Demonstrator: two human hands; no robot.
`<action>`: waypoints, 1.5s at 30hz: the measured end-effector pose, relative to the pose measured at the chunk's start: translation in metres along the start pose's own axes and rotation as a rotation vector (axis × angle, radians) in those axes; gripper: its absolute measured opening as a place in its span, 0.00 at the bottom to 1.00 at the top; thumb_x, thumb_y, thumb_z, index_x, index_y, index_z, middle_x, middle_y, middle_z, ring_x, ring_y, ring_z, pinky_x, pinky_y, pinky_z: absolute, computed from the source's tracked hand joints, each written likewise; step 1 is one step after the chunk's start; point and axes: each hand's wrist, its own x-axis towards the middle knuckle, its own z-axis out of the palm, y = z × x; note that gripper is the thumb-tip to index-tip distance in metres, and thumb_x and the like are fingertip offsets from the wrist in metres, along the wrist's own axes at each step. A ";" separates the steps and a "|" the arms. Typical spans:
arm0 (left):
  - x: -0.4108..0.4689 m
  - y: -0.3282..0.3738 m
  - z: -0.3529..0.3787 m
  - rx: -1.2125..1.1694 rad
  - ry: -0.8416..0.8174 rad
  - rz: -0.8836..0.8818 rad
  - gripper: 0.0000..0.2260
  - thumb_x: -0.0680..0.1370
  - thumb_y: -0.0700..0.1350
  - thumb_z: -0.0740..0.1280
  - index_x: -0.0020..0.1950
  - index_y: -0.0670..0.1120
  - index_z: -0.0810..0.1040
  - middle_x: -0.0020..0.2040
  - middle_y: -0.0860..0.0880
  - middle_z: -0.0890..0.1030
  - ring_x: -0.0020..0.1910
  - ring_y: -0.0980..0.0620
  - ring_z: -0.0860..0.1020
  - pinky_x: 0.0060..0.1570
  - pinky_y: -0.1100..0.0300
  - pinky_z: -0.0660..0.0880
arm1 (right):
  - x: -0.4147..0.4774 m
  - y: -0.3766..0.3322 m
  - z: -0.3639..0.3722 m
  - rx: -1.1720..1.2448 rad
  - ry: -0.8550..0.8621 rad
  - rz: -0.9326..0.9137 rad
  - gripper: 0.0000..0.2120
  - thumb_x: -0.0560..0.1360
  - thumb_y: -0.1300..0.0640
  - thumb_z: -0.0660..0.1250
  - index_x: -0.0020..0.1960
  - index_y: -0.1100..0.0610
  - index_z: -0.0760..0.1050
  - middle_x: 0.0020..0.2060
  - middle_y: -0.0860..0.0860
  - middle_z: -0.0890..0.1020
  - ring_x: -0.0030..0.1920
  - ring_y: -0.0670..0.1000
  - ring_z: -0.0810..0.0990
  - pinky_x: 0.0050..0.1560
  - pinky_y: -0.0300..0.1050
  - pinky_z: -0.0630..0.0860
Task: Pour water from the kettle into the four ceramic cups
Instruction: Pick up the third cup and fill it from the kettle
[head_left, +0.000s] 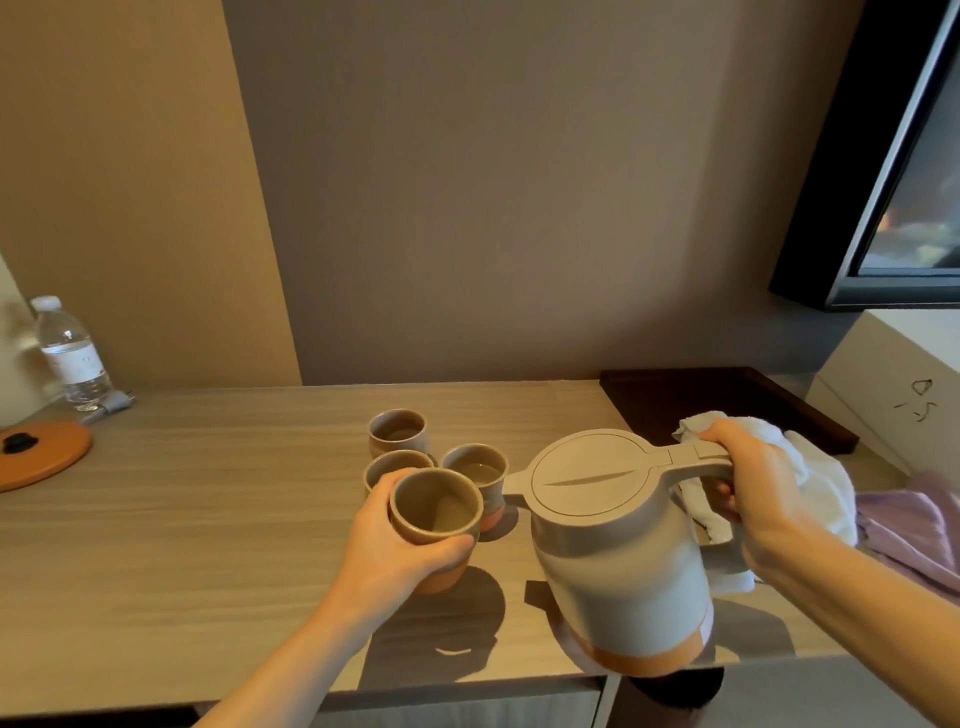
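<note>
My right hand (756, 486) grips the handle of a grey kettle (618, 551) with an orange band at its base. The kettle is held above the counter with its lid closed and its spout pointing left toward the cups. My left hand (387, 556) holds a ceramic cup (435, 512) lifted off the counter and tilted slightly toward me. Three more cups stand behind it: one at the back (398, 433), one at the left (397, 466) partly hidden by my fingers, and one at the right (475, 475) with water visible inside.
The orange kettle base (44, 457) and a plastic water bottle (70, 353) sit at the far left of the wooden counter (208, 519). A white towel (810, 467), a dark tray (727, 400), purple cloth (919, 525) and a white box (893, 384) lie at the right.
</note>
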 end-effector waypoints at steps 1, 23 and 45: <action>0.000 -0.002 0.000 0.025 -0.017 0.009 0.34 0.58 0.50 0.83 0.60 0.55 0.74 0.54 0.58 0.80 0.55 0.57 0.78 0.47 0.64 0.77 | 0.000 0.000 -0.001 -0.013 0.012 -0.011 0.10 0.71 0.50 0.66 0.37 0.57 0.77 0.33 0.56 0.77 0.34 0.50 0.71 0.35 0.44 0.69; 0.012 0.008 -0.006 0.478 -0.151 0.160 0.37 0.58 0.58 0.81 0.59 0.61 0.63 0.54 0.65 0.72 0.53 0.60 0.74 0.47 0.66 0.77 | -0.011 -0.026 0.025 -0.092 -0.118 -0.046 0.15 0.73 0.54 0.65 0.29 0.59 0.73 0.30 0.56 0.76 0.31 0.51 0.69 0.38 0.46 0.67; 0.007 -0.006 -0.007 0.474 -0.130 0.215 0.35 0.57 0.60 0.80 0.57 0.64 0.64 0.54 0.65 0.73 0.54 0.60 0.75 0.47 0.66 0.78 | -0.015 -0.042 0.052 -0.286 -0.217 -0.160 0.15 0.73 0.58 0.65 0.36 0.70 0.77 0.30 0.60 0.72 0.30 0.52 0.68 0.35 0.45 0.66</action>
